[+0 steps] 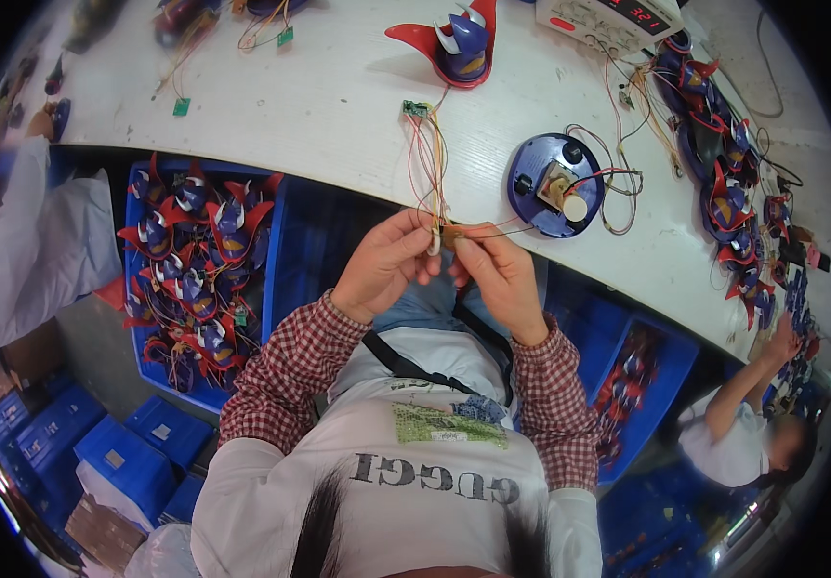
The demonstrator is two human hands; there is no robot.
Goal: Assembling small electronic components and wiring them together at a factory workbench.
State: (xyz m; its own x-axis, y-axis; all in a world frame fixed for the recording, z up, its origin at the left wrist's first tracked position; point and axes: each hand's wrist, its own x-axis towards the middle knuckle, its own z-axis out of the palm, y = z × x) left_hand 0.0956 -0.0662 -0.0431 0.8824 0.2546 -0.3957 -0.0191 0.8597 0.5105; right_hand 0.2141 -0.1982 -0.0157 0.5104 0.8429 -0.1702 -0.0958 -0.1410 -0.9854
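At the table's near edge my two hands are close together, both closed in a pinch. My left hand (388,265) grips the lower end of a bundle of thin red, yellow and white wires (427,164). The bundle runs up to a small green circuit board (415,109), lying below a purple toy figure with red wings (466,43). My right hand (500,275) pinches a small brownish piece (452,234) against the wire ends; its kind is too small to tell. A dark wire leads from there to a round purple base (555,183) with a speaker-like part inside.
A white power supply (613,21) with a lit red display stands at the back right. Wired toy figures (728,207) line the table's right side. Blue crates of figures (198,279) sit at either side below the table (309,106). Co-workers are at far left and right.
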